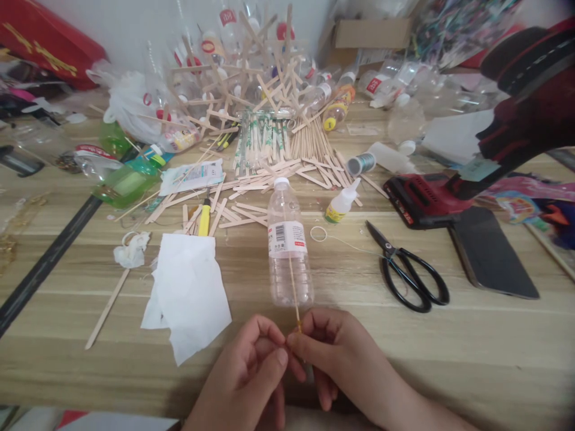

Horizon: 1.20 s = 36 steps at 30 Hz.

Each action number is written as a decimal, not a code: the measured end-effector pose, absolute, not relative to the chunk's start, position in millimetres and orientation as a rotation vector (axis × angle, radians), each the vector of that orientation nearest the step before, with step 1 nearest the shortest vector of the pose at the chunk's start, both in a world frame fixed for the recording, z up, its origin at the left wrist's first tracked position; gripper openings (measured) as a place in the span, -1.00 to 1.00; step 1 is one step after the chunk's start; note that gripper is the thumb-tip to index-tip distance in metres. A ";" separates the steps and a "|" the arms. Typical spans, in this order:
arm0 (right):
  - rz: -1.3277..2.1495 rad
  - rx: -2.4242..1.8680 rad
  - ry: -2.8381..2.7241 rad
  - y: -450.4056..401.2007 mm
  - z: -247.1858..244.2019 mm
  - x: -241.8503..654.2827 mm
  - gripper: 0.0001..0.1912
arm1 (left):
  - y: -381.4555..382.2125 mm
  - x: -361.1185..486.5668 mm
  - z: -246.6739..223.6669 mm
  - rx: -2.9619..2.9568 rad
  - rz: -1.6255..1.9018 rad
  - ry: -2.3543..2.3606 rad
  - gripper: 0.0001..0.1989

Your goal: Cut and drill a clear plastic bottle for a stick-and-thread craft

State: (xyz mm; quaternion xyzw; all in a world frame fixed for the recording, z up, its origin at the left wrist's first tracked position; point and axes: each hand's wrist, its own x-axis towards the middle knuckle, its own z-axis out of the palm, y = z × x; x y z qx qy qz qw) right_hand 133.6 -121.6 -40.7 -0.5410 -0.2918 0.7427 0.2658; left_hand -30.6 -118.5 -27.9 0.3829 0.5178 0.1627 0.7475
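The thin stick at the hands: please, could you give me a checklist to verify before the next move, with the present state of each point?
1. Thin stick held by the right hand: ok, pinched near its lower end.
2. Left hand gripping it too: cannot tell; its fingertips are close beside.
3. Stick not touching the clear bottle: cannot tell; they overlap in view.
4. Scissors apart from both hands: ok, on the table's right side.
5. Scissors free of thread: not ok, it runs onto them.
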 end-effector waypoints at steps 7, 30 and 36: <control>1.987 -1.283 -0.673 -120.7 -40.8 134.2 -0.54 | -112.9 -34.2 -19.6 1.175 0.440 1.262 -0.85; 2.168 -0.883 -0.541 -131.4 -51.7 133.0 -0.57 | -69.0 -35.0 -8.1 1.477 0.071 1.229 -0.74; 2.210 -0.851 -0.458 -131.6 -54.8 133.4 -0.55 | -64.4 -37.5 -13.0 1.271 0.165 0.921 -0.77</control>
